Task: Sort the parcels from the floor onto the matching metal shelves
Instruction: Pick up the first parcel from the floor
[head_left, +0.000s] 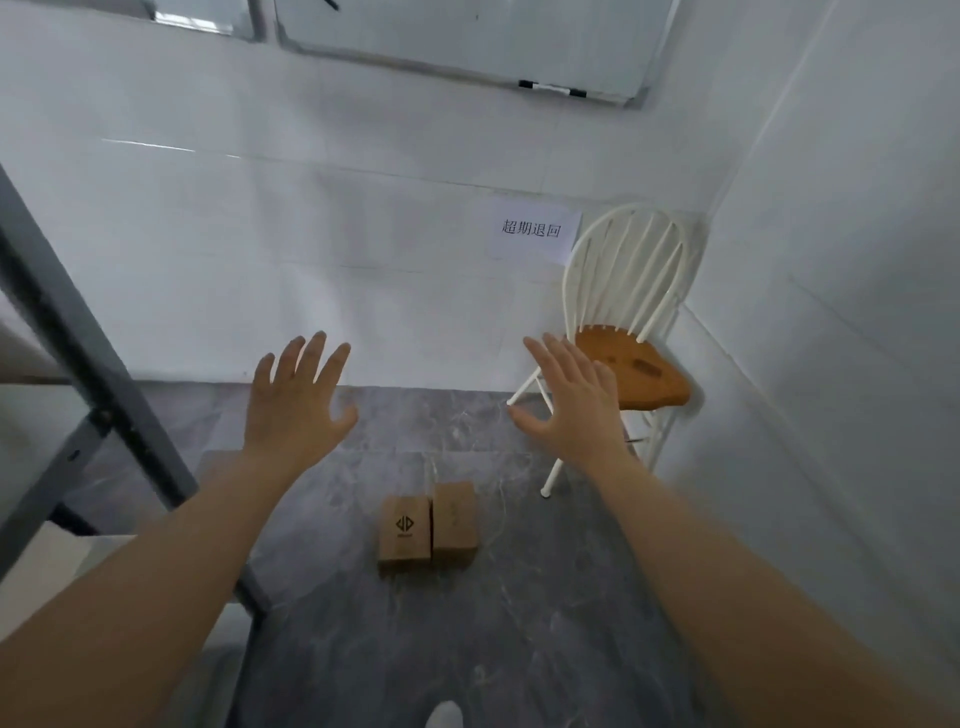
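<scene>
Two small brown cardboard parcels stand side by side on the grey marbled floor. The left parcel (404, 529) bears a black logo; the right parcel (455, 521) touches it. Both arms reach forward above them. My left hand (298, 400) is spread with fingers apart and holds nothing. My right hand (569, 397) is likewise spread and empty. Both hands hover well above and beyond the parcels. The grey metal shelf (78, 364) rises at the left edge, only its frame and part of a board showing.
A white spindle-back chair (626, 291) with a wooden seat stands in the right corner. A paper sign (532, 231) with printed characters is stuck on the white tiled wall. A whiteboard (467, 36) hangs above. A white shoe tip (444, 714) shows at the bottom.
</scene>
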